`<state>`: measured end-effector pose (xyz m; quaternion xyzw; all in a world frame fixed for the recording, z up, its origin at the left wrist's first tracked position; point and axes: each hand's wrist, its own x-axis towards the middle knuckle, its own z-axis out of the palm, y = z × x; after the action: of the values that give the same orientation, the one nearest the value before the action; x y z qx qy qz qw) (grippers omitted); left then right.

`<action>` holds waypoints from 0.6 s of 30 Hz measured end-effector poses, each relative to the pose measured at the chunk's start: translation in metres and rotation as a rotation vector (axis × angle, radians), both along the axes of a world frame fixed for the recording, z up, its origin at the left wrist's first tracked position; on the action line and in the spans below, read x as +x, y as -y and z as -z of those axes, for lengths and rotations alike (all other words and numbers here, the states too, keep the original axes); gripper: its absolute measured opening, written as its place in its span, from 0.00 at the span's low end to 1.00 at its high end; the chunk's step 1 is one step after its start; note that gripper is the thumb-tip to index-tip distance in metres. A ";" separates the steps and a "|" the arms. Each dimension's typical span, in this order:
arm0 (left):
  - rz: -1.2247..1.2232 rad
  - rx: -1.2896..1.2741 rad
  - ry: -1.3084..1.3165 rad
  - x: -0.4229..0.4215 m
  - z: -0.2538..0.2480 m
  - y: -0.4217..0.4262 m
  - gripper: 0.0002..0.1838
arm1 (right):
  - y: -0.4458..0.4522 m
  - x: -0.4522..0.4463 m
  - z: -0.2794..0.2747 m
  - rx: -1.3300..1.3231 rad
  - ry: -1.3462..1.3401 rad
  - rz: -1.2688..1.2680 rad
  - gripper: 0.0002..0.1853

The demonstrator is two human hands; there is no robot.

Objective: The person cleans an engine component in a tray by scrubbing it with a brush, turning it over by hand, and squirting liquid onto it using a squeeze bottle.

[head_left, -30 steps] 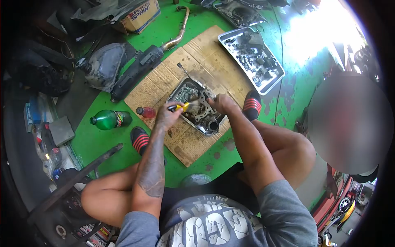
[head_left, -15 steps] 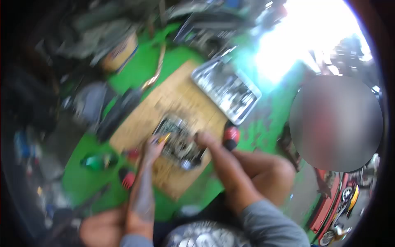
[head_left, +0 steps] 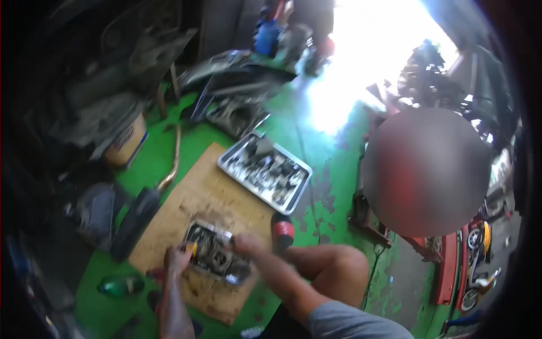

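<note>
An opened metal engine casing (head_left: pixel 219 259) lies on a stained sheet of cardboard (head_left: pixel 199 199), with a round opening near its middle. At its left edge my left hand (head_left: pixel 177 259) is closed around a small yellow-handled tool (head_left: pixel 192 249); blur hides what kind it is. On the far right side of the casing is my right hand (head_left: pixel 247 244), its fingers curled at the rim. Whether anything is inside those fingers I cannot make out.
A metal tray (head_left: pixel 307 169) of loose parts sits at the cardboard's far right corner. A green bottle (head_left: pixel 121 286) lies at left, near an exhaust pipe with a black muffler (head_left: pixel 135 220). A person (head_left: pixel 426 172) is at right, beside a red metal frame (head_left: pixel 449 265).
My view has swung up and to the right, so the casing and both hands appear lower and further left. Both hands stay at the casing, the left still holding the yellow-handled tool.
</note>
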<state>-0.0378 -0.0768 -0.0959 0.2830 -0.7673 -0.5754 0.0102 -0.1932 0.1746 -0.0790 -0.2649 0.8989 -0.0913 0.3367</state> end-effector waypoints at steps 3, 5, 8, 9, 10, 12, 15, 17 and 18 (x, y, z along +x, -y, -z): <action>0.094 -0.075 0.014 -0.008 -0.078 -0.024 0.17 | 0.003 -0.007 -0.005 -0.025 0.093 -0.067 0.33; 0.120 -0.187 0.245 -0.012 -0.067 -0.016 0.17 | 0.005 -0.006 0.005 -0.012 -0.028 -0.056 0.33; 0.095 -0.198 0.192 -0.020 -0.060 0.002 0.15 | 0.012 -0.004 -0.023 -0.041 -0.049 -0.082 0.30; 0.147 -0.240 0.199 -0.023 -0.062 -0.005 0.15 | 0.015 -0.004 -0.030 -0.047 -0.044 -0.100 0.29; 0.206 -0.278 0.199 -0.028 -0.071 -0.017 0.15 | 0.015 -0.004 -0.032 -0.048 -0.043 -0.113 0.29; 0.260 -0.317 0.238 -0.034 -0.085 -0.016 0.15 | 0.014 -0.004 -0.027 -0.024 -0.062 -0.119 0.28; 0.293 -0.344 0.370 -0.051 -0.109 0.001 0.14 | 0.015 -0.002 -0.030 -0.025 -0.067 -0.125 0.29; 0.386 -0.382 0.360 -0.051 -0.103 -0.007 0.14 | 0.011 -0.005 -0.022 -0.074 -0.099 -0.184 0.30; 0.428 -0.401 0.352 -0.049 -0.100 -0.008 0.14 | 0.012 -0.003 -0.023 -0.100 -0.117 -0.218 0.30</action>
<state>-0.0867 -0.0690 0.0040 0.2028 -0.8972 -0.3444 -0.1879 -0.1960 0.1629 -0.0557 -0.3822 0.8774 -0.0832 0.2779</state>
